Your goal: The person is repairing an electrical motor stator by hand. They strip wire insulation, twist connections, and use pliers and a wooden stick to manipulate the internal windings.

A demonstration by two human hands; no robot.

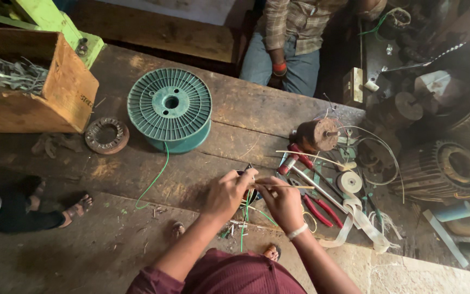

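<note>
Low centre of frame: my left hand (228, 191) and right hand (282, 200) are close together over the edge of the wooden workbench (235, 117), working a small dark part (247, 184) that is mostly hidden between them; can't tell what it is. Left fingers are closed down on that part. Right fingers are pinched on a thin pale stick (292, 187) that runs off to the right, level with the bench edge. Green wire (158, 177) leaves the part area, with strands hanging below my hands, and another run curves up left to the green plastic spool (169, 106) standing on its flange, upper centre-left. Just right of my right hand: red-handled pliers (319, 208), a second red-handled tool (295, 158), a roll of white tape (349, 182) with a loose tail trailing toward lower right. Above those, a rusty motor rotor (316, 134). Left of the spool, a rusty toothed ring (106, 135) lies flat; beyond it, upper left, a wooden box (63, 90) with grey wires inside. Right edge: finned motor housings (439, 169). Top centre, another person in jeans (281, 60) sits facing the bench. Lower left, someone's sandalled foot (77, 207) on the floor.
</note>
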